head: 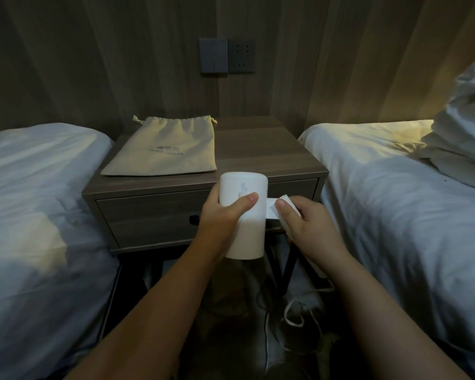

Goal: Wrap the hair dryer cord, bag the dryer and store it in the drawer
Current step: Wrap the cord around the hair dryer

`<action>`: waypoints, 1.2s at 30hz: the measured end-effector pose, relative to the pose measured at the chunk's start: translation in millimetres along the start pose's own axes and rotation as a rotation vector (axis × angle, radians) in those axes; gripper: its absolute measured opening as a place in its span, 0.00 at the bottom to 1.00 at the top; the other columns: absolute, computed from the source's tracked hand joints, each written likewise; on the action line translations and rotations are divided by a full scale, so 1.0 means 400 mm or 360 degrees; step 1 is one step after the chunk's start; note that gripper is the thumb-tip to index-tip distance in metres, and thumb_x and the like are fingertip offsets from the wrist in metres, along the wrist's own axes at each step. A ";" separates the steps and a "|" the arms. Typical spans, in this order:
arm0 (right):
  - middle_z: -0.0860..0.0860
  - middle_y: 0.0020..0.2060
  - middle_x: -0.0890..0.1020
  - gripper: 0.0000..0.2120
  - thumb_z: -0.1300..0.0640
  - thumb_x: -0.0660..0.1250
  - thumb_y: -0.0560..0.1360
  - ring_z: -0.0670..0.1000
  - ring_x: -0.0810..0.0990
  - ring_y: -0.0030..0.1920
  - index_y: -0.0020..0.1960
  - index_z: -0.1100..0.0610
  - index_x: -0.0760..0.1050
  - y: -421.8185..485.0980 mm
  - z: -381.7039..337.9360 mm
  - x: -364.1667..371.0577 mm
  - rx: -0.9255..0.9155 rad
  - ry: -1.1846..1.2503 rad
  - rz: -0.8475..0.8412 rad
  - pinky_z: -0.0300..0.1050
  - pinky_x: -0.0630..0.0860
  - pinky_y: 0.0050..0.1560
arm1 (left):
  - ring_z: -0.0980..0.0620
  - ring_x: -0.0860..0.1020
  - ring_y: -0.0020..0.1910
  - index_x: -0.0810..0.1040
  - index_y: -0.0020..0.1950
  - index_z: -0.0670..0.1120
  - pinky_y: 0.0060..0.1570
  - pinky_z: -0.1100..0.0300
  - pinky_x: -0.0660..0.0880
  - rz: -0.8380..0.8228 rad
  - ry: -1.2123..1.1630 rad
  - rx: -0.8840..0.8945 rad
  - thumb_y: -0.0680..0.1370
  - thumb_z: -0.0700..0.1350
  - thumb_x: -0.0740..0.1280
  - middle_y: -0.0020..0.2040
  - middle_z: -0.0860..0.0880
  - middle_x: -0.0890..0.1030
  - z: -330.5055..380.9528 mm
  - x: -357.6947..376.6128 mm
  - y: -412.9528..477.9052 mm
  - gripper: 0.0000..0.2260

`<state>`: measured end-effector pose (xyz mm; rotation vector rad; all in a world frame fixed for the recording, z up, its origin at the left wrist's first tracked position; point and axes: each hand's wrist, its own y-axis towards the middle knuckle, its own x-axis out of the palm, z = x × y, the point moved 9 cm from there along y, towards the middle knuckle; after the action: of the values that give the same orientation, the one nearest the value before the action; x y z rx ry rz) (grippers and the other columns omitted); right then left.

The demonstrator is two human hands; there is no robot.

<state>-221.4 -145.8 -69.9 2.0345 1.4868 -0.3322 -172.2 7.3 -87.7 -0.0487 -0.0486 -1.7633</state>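
I hold a white hair dryer [246, 229] in front of the nightstand, its barrel pointing away from me. My left hand [225, 215] is wrapped around the barrel, thumb on top. My right hand [302, 223] grips the dryer's folding handle [272, 208], which sticks out to the right. The white cord [294, 316] hangs below my right hand and lies loose on the floor. A beige drawstring bag [165, 149] lies flat on the left half of the nightstand top. The drawer [148, 218] below it is closed, with a dark pull notch [194, 219].
The wooden nightstand [258, 149] stands between two beds with white bedding, one on the left [39, 201] and one on the right [395, 201]. A crumpled pillow [466, 127] lies far right. A switch and socket plate [226, 56] are on the wall.
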 end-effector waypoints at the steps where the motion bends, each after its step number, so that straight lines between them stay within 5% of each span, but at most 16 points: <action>1: 0.47 0.30 0.76 0.10 0.49 0.60 0.77 0.47 0.75 0.31 0.41 0.52 0.75 0.000 0.004 -0.003 0.0016 0.0037 0.0016 0.39 0.68 0.31 | 0.57 0.76 0.42 0.66 0.57 0.56 0.31 0.66 0.71 0.0020 -0.0016 -0.0001 0.74 0.46 0.69 0.46 0.56 0.74 -0.002 0.001 -0.002 0.16; 7: 0.49 0.29 0.76 0.14 0.50 0.59 0.78 0.41 0.76 0.28 0.36 0.53 0.74 -0.009 0.019 -0.003 0.0203 0.0298 0.0154 0.33 0.71 0.25 | 0.51 0.77 0.46 0.65 0.63 0.56 0.36 0.57 0.74 0.0107 -0.0204 -0.0146 0.73 0.49 0.69 0.49 0.52 0.75 -0.033 0.013 -0.012 0.22; 14: 0.58 0.35 0.81 0.20 0.47 0.56 0.79 0.53 0.80 0.35 0.42 0.61 0.78 -0.022 0.052 0.014 0.0417 0.0435 0.0266 0.45 0.77 0.32 | 0.49 0.77 0.47 0.64 0.67 0.56 0.38 0.55 0.76 0.0235 -0.0387 -0.0315 0.73 0.51 0.70 0.49 0.51 0.74 -0.084 0.031 -0.029 0.25; 19: 0.52 0.30 0.77 0.16 0.48 0.58 0.78 0.50 0.77 0.32 0.40 0.57 0.75 -0.006 0.047 -0.015 0.0355 0.0342 0.0308 0.35 0.73 0.25 | 0.50 0.78 0.48 0.64 0.64 0.56 0.39 0.55 0.76 0.0008 -0.0366 -0.0400 0.73 0.52 0.70 0.52 0.51 0.76 -0.079 0.052 -0.016 0.23; 22: 0.51 0.36 0.79 0.14 0.47 0.58 0.78 0.48 0.78 0.38 0.44 0.56 0.76 0.008 0.027 -0.047 0.0205 0.0150 0.0293 0.38 0.73 0.32 | 0.47 0.76 0.54 0.60 0.72 0.55 0.47 0.52 0.78 -0.0144 -0.0076 -0.0333 0.72 0.50 0.71 0.59 0.51 0.73 -0.057 0.038 0.005 0.32; 26: 0.52 0.44 0.81 0.14 0.45 0.59 0.76 0.53 0.78 0.45 0.53 0.53 0.76 0.022 -0.007 -0.053 -0.0039 -0.0398 0.0023 0.48 0.73 0.44 | 0.52 0.69 0.65 0.54 0.74 0.60 0.55 0.54 0.76 -0.0424 0.0619 0.0143 0.69 0.45 0.74 0.66 0.55 0.67 0.026 0.028 0.018 0.41; 31: 0.50 0.42 0.80 0.14 0.41 0.59 0.74 0.52 0.77 0.45 0.48 0.51 0.74 0.022 -0.030 -0.017 -0.0190 -0.0794 -0.0355 0.48 0.71 0.42 | 0.55 0.69 0.63 0.64 0.70 0.56 0.62 0.55 0.70 -0.1074 0.1471 0.0427 0.67 0.48 0.76 0.67 0.54 0.68 0.007 0.084 -0.037 0.35; 36: 0.46 0.41 0.78 0.14 0.42 0.61 0.74 0.49 0.76 0.44 0.50 0.50 0.76 0.021 -0.054 0.025 -0.0238 -0.0789 -0.0583 0.47 0.72 0.45 | 0.54 0.70 0.59 0.67 0.67 0.54 0.58 0.59 0.69 -0.1135 0.1652 0.0412 0.65 0.48 0.77 0.62 0.53 0.71 -0.017 0.081 -0.045 0.33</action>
<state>-213.2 -127.0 -55.2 1.4182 1.4979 -0.7842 -196.2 -21.3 -92.8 1.1892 0.5143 -2.2604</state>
